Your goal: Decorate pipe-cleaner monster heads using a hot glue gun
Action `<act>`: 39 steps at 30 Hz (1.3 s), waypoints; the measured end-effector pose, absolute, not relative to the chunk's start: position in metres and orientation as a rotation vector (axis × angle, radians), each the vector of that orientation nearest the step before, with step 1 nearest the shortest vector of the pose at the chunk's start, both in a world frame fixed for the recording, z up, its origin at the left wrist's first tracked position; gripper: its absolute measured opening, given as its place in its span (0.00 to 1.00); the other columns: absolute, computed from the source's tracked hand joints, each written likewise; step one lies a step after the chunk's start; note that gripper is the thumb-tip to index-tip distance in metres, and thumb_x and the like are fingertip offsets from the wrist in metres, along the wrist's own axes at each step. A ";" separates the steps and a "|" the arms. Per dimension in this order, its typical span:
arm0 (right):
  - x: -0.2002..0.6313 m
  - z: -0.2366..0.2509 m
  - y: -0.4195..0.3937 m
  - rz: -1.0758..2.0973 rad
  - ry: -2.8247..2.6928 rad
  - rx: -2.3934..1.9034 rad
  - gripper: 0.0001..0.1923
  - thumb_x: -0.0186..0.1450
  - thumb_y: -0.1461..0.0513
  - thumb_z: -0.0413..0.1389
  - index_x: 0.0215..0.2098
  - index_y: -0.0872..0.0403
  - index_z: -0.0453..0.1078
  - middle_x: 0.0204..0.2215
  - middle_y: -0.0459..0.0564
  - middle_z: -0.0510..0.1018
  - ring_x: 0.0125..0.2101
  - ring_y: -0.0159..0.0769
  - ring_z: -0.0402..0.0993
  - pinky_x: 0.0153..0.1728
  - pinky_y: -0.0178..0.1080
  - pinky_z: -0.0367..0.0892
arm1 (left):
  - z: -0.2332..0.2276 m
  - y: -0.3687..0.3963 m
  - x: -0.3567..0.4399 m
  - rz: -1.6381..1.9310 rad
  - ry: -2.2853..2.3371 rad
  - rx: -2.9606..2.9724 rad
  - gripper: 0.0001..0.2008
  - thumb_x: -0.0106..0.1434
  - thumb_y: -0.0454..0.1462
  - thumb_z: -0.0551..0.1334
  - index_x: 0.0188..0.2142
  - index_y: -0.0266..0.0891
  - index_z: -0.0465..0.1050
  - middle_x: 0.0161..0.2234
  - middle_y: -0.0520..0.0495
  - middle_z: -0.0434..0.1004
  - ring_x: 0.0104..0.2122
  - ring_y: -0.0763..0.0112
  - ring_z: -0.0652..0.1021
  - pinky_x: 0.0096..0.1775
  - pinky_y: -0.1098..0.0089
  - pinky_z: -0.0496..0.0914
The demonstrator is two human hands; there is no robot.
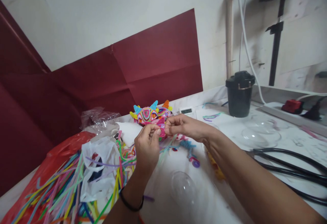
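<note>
Both hands are raised close together above the white table, fingertips pinched. My left hand (148, 144) and my right hand (185, 125) grip a bright pink pipe cleaner piece (161, 124) between them; the fingers partly cover its shape. Directly behind it is a colourful pipe cleaner animal head (146, 114) with blue horns, an orange horn and orange eyes, its lower part hidden by the hands. Below the hands lie a blue pipe cleaner piece (187, 144) and a small purple coil (196, 163).
At left, many loose pipe cleaners (61, 190) spill over a red plastic bag (68, 144) beside a white bag (98, 183). Clear plastic domes (182, 186) lie on the table. A black lidded bin (240, 94), power strip (276, 109) and black cables (288, 162) are at right.
</note>
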State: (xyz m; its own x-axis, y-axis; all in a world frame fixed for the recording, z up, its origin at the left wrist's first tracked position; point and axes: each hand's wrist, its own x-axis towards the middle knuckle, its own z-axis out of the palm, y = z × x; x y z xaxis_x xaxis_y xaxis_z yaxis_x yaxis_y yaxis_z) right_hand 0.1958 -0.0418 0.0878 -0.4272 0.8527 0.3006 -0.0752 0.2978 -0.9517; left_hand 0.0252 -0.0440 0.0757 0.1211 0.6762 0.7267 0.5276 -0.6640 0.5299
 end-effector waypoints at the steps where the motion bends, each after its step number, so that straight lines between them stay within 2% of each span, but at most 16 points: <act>1: 0.195 0.087 -0.041 1.255 -1.649 -0.725 0.03 0.52 0.64 0.57 0.23 0.57 0.67 0.21 0.43 0.70 0.24 0.28 0.64 0.29 0.33 0.59 | 0.075 -0.044 0.026 1.596 1.220 2.214 0.05 0.59 0.37 0.57 0.30 0.38 0.71 0.25 0.51 0.73 0.28 0.70 0.74 0.33 0.71 0.67; 7: 0.184 0.082 -0.036 1.172 -1.576 -0.725 0.02 0.51 0.65 0.55 0.22 0.56 0.66 0.19 0.41 0.67 0.23 0.27 0.62 0.28 0.32 0.58 | 0.071 -0.039 0.027 1.631 1.235 1.991 0.07 0.58 0.39 0.58 0.30 0.38 0.71 0.25 0.51 0.72 0.26 0.70 0.74 0.29 0.73 0.66; 13: 0.182 0.078 -0.033 1.237 -1.564 -0.696 0.07 0.50 0.62 0.59 0.26 0.57 0.66 0.20 0.42 0.70 0.24 0.28 0.64 0.29 0.33 0.59 | 0.072 -0.036 0.027 1.647 1.180 1.795 0.08 0.56 0.41 0.60 0.31 0.38 0.71 0.21 0.53 0.70 0.20 0.74 0.70 0.22 0.75 0.63; 18: 0.181 0.075 -0.030 1.235 -1.521 -0.728 0.14 0.48 0.61 0.64 0.28 0.56 0.65 0.21 0.42 0.71 0.24 0.29 0.66 0.29 0.34 0.61 | 0.072 -0.035 0.030 1.643 1.100 1.688 0.09 0.55 0.41 0.62 0.31 0.37 0.70 0.20 0.55 0.70 0.18 0.76 0.70 0.21 0.77 0.62; 28: 0.182 0.074 -0.027 1.182 -1.511 -0.747 0.07 0.50 0.62 0.59 0.24 0.56 0.66 0.19 0.43 0.71 0.22 0.28 0.65 0.28 0.33 0.60 | 0.076 -0.037 0.028 1.516 1.105 1.755 0.11 0.56 0.43 0.61 0.29 0.36 0.71 0.17 0.56 0.68 0.17 0.77 0.68 0.21 0.77 0.60; 39: 0.172 0.071 -0.025 1.100 -1.465 -0.746 0.08 0.52 0.59 0.59 0.27 0.56 0.66 0.20 0.44 0.72 0.24 0.30 0.67 0.30 0.35 0.63 | 0.081 -0.037 0.025 1.448 1.043 1.558 0.09 0.53 0.41 0.63 0.26 0.36 0.70 0.14 0.58 0.65 0.15 0.81 0.62 0.19 0.78 0.55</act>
